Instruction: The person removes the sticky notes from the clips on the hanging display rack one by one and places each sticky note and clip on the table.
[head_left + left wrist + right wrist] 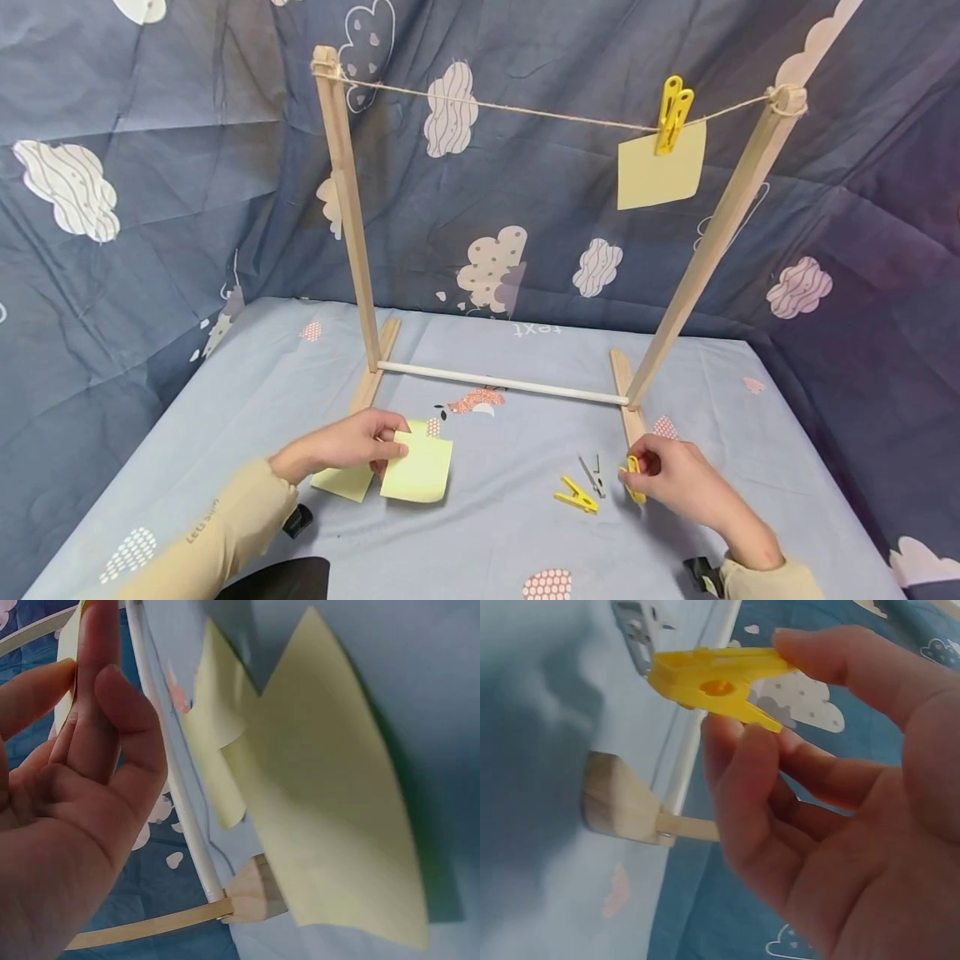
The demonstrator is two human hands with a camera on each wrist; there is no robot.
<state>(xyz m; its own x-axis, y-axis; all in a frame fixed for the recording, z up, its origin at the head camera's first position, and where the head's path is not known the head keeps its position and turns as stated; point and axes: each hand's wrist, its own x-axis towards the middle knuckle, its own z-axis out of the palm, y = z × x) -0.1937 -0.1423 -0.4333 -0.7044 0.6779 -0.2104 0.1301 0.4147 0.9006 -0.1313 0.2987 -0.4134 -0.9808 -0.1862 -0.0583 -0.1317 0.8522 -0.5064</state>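
Observation:
My left hand [352,442] pinches a pale yellow paper note [418,471] by its upper left corner, between thumb and fingers. Under and beside it, more yellow notes [343,482] lie on the table; the left wrist view shows these sheets [330,795] up close. On the right, my right hand [686,482] pinches a yellow clothespin [712,679] between thumb and fingertips, just over the table. Left of that hand lie another yellow clothespin [577,495] and a grey one [594,478]. A further yellow clothespin [672,121] fastens a yellow note [656,177] to the string [525,110].
The string runs between two wooden posts [349,208], tied at their tops. A white rod [502,384] joins the posts low down, and wooden feet [628,425] rest on the cloth-covered table [480,550]. A dark cloud-patterned cloth [202,75] hangs behind.

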